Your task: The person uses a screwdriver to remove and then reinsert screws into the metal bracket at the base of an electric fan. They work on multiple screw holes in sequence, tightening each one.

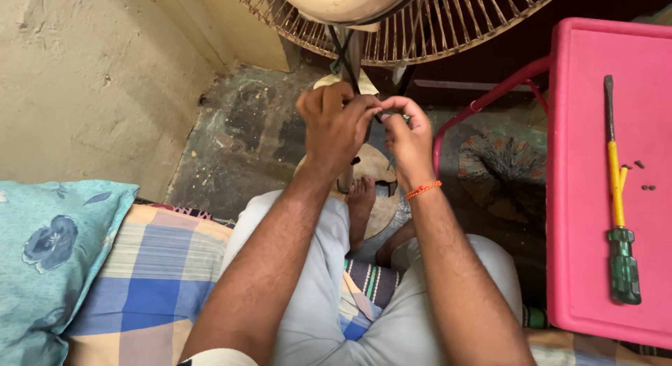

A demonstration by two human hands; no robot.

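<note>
My left hand (pixel 334 122) and my right hand (pixel 408 137) meet just below the wire cage of a standing fan (pixel 448 23). Both pinch a black cable (pixel 340 54) that hangs from the fan's cream motor housing (pixel 343 2) along its pole. The fingertips touch each other around the cable; what else they hold is hidden. An orange thread band (pixel 424 189) circles my right wrist. My bare feet (pixel 360 201) rest on the fan's round base (pixel 381 171).
A pink plastic stool (pixel 581 198) stands at the right with a yellow-and-green screwdriver (pixel 617 198) and a few small screws (pixel 640 175) on it. A checked sheet (pixel 161 268) and a blue floral pillow (pixel 49 254) lie at the left. The wall (pixel 91 79) is close.
</note>
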